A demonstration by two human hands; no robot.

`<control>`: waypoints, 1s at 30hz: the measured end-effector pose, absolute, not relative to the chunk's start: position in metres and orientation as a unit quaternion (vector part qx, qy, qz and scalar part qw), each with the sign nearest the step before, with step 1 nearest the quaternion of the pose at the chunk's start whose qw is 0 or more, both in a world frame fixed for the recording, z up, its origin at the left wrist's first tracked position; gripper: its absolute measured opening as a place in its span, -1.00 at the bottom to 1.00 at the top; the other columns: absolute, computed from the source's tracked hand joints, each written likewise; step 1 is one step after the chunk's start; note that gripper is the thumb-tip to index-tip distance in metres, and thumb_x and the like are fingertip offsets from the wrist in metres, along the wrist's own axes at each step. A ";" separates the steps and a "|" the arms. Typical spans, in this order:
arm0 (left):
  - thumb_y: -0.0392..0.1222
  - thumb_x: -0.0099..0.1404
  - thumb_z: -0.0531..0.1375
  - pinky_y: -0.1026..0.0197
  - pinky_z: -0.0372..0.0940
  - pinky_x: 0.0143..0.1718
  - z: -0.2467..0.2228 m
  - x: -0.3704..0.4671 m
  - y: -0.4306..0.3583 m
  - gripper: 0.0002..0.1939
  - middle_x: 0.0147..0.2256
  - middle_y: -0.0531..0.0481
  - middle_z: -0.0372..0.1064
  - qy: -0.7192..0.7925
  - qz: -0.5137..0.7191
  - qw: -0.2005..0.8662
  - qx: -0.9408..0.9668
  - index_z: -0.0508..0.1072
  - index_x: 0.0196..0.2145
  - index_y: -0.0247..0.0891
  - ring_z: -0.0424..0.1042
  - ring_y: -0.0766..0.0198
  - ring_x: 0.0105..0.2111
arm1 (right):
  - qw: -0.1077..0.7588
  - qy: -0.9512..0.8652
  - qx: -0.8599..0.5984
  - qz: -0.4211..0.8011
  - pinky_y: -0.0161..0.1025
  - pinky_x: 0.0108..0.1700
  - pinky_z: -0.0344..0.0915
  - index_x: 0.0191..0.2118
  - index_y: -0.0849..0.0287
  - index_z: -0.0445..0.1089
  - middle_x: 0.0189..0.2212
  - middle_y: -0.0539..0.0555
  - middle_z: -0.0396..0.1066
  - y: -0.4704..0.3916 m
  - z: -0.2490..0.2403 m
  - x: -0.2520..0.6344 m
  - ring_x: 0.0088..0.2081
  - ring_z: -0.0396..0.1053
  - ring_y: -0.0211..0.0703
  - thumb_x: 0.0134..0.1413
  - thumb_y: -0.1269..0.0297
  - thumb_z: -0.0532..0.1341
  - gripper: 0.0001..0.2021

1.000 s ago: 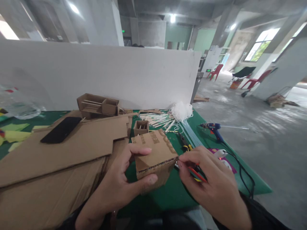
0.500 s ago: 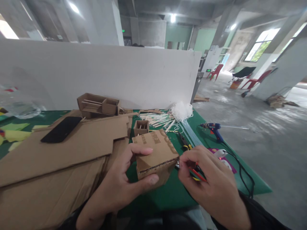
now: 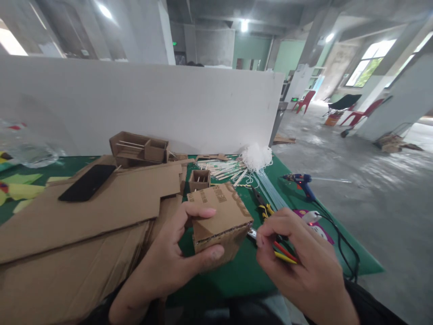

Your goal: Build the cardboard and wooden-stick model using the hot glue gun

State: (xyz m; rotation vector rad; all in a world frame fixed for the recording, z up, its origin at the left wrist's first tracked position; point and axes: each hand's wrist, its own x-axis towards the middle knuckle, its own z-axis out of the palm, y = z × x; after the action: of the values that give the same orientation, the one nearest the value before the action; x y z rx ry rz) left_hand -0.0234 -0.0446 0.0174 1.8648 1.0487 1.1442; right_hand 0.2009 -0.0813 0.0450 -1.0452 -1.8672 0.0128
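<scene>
My left hand grips a small cardboard box with brown print on its top, thumb on the near side and fingers over the left edge. A rough corrugated edge runs along the box's front. Just right of its corner, my right hand is closed in a pinch, apart from the box. Whatever may be between those fingertips is too small to make out. Behind and beneath the right hand lie pliers with black and yellow handles and a tool with red and yellow handles, partly hidden.
Cardboard sheets cover the left side, with a black phone on top. Farther back are a cardboard compartment box, a small open box, paper sticks and white string. A corded glue gun lies right.
My right hand has moved slightly right, away from the box's corner, still pinched. More of the tools beneath it shows. The left hand and box have hardly moved.
</scene>
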 end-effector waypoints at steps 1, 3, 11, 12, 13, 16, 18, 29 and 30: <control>-0.11 0.16 0.38 0.22 0.42 -0.15 0.017 -0.023 -0.045 -0.56 -0.15 -0.01 0.44 0.405 0.441 0.352 0.720 0.38 -0.03 -0.09 0.49 0.20 -0.20 | 0.488 -0.763 -0.424 0.018 -0.38 -0.30 0.22 -0.32 0.13 0.28 -0.44 -0.08 0.31 -0.082 0.045 0.201 -0.38 0.29 -0.35 0.07 0.60 0.17 -0.81; -0.11 0.16 0.38 0.21 0.43 -0.15 0.017 -0.023 -0.045 -0.56 -0.15 -0.01 0.44 0.405 0.442 0.356 0.717 0.37 -0.03 -0.08 0.49 0.21 -0.20 | 0.503 -0.759 -0.412 0.037 -0.36 -0.27 0.24 -0.30 0.12 0.28 -0.41 -0.07 0.31 -0.084 0.046 0.202 -0.35 0.32 -0.33 0.04 0.61 0.17 -0.79; -0.13 0.16 0.38 0.25 0.42 -0.16 0.019 -0.024 -0.043 -0.57 -0.14 0.00 0.44 0.403 0.433 0.334 0.733 0.38 -0.04 -0.08 0.49 0.22 -0.17 | 0.519 -0.756 -0.393 0.073 -0.33 -0.21 0.33 -0.28 0.10 0.33 -0.22 0.04 0.36 -0.087 0.045 0.206 -0.19 0.40 -0.24 0.03 0.57 0.19 -0.79; -0.13 0.17 0.38 0.26 0.42 -0.17 0.019 -0.023 -0.043 -0.57 -0.14 0.00 0.44 0.404 0.433 0.335 0.733 0.37 -0.03 -0.08 0.49 0.22 -0.18 | 0.524 -0.753 -0.388 0.089 -0.33 -0.23 0.33 -0.27 0.09 0.33 -0.22 0.04 0.37 -0.087 0.044 0.207 -0.19 0.40 -0.23 0.03 0.57 0.19 -0.78; -0.13 0.17 0.38 0.26 0.43 -0.18 0.019 -0.023 -0.043 -0.57 -0.13 -0.01 0.44 0.406 0.432 0.338 0.731 0.37 -0.03 -0.09 0.49 0.22 -0.18 | 0.529 -0.750 -0.382 0.106 -0.33 -0.24 0.34 -0.26 0.09 0.33 -0.24 0.04 0.37 -0.087 0.043 0.206 -0.19 0.41 -0.22 0.04 0.57 0.18 -0.78; -0.12 0.17 0.37 0.24 0.43 -0.18 0.019 -0.024 -0.043 -0.58 -0.13 -0.02 0.44 0.410 0.432 0.345 0.725 0.37 -0.03 -0.09 0.48 0.21 -0.17 | 0.543 -0.738 -0.367 0.163 -0.31 -0.22 0.38 -0.25 0.08 0.33 -0.28 0.04 0.40 -0.090 0.041 0.206 -0.18 0.42 -0.19 0.05 0.59 0.17 -0.77; -0.11 0.17 0.37 0.22 0.43 -0.16 0.019 -0.024 -0.044 -0.58 -0.13 -0.02 0.43 0.411 0.434 0.343 0.725 0.38 -0.04 -0.09 0.48 0.19 -0.16 | 0.553 -0.728 -0.359 0.187 -0.30 -0.22 0.39 -0.26 0.08 0.33 -0.29 0.03 0.41 -0.091 0.040 0.205 -0.21 0.42 -0.21 0.05 0.60 0.16 -0.76; -0.11 0.18 0.37 0.20 0.41 -0.10 0.019 -0.023 -0.044 -0.58 -0.11 -0.01 0.42 0.408 0.434 0.341 0.727 0.37 -0.03 -0.08 0.47 0.19 -0.15 | 0.574 -0.714 -0.331 0.226 -0.29 -0.25 0.45 -0.26 0.07 0.30 -0.22 0.04 0.48 -0.094 0.038 0.202 -0.28 0.48 -0.23 0.02 0.63 0.15 -0.73; -0.11 0.18 0.37 0.20 0.41 -0.10 0.019 -0.024 -0.044 -0.58 -0.11 -0.01 0.42 0.406 0.433 0.340 0.730 0.37 -0.03 -0.07 0.47 0.19 -0.15 | 0.573 -0.713 -0.333 0.227 -0.29 -0.24 0.45 -0.26 0.07 0.30 -0.22 0.04 0.48 -0.095 0.038 0.202 -0.27 0.49 -0.22 0.02 0.63 0.15 -0.73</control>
State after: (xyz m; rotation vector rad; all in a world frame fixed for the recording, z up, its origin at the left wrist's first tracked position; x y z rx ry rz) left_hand -0.0237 -0.0439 0.0190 1.8990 1.0560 1.1277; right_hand 0.2016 -0.0946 0.0381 -0.7811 -1.6716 0.5324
